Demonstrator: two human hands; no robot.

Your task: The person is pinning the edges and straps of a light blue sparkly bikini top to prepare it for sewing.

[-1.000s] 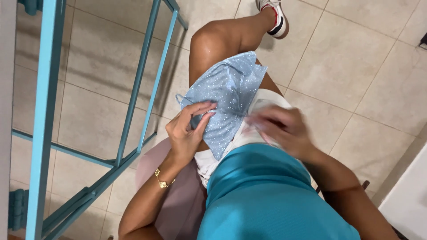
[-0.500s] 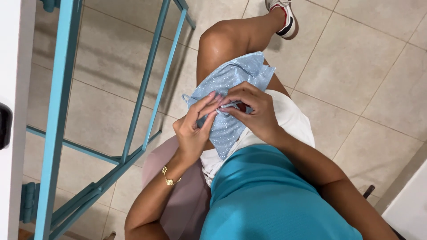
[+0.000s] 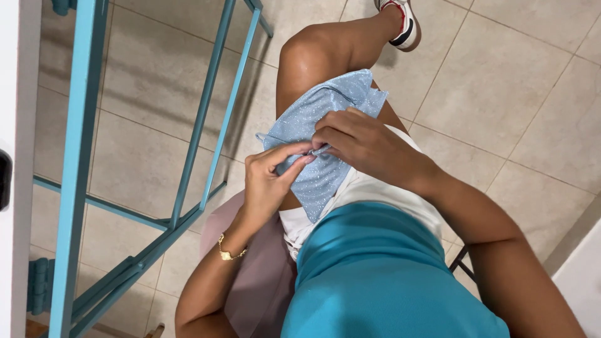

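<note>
A light blue sparkly cloth (image 3: 325, 109) lies draped over my raised thigh. My left hand (image 3: 269, 181) pinches the cloth near its middle with thumb and forefinger. My right hand (image 3: 360, 144) rests on the cloth just beside it, fingers curled and gripping the same spot where a small fold (image 3: 316, 152) is bunched between both hands. A gold bracelet (image 3: 228, 250) sits on my left wrist. I am seated, wearing a teal top (image 3: 375, 281) and white shorts (image 3: 369, 191).
A turquoise metal frame (image 3: 206, 125) of slanted bars stands to the left over the beige tiled floor (image 3: 519, 94). My foot in a white and red sneaker (image 3: 404, 22) is at the top. A mauve seat cushion (image 3: 256, 281) lies under me.
My right hand came from my lap onto the cloth and now grips it next to the left hand. The view has shifted slightly downward.
</note>
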